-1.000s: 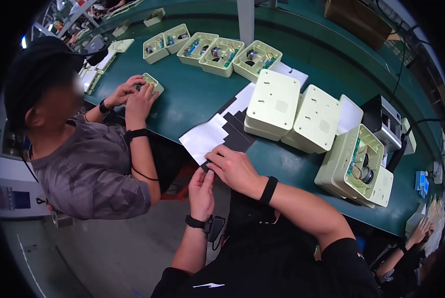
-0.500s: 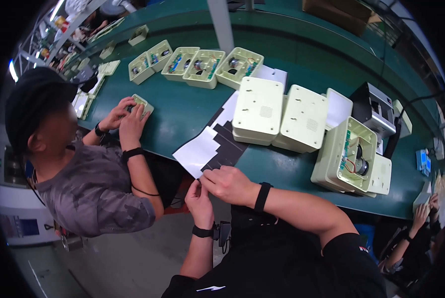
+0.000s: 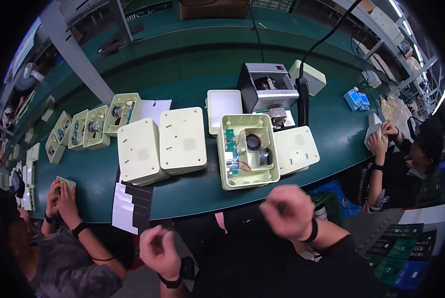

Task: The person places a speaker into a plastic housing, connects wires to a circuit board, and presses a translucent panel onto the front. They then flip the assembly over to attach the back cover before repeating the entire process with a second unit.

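Observation:
In front of my body my left hand (image 3: 161,254) is raised, fingers loosely curled, thumb apart from them, with nothing visible in it. It is nearest a white sheet (image 3: 122,208) and black strips (image 3: 142,203) at the table edge. My right hand (image 3: 288,212), slightly blurred, is closed with curled fingers; whatever it may hold is hidden. Just beyond it stands an open cream plastic housing (image 3: 273,171) with a green circuit board (image 3: 230,149), a round black speaker (image 3: 253,142) and wires inside. Neither hand touches the housing.
Closed cream housings (image 3: 182,139) stand left of the open one, a cream cover (image 3: 298,149) right of it. Behind are a black-and-silver machine (image 3: 269,87) and a black handheld tool (image 3: 303,102). Several open housings (image 3: 96,126) line the left. Co-workers' hands (image 3: 63,201) work at both sides.
My view has swung right. Both hands have left the corner of the white sheet and black strips and moved apart, the right one toward the open housing.

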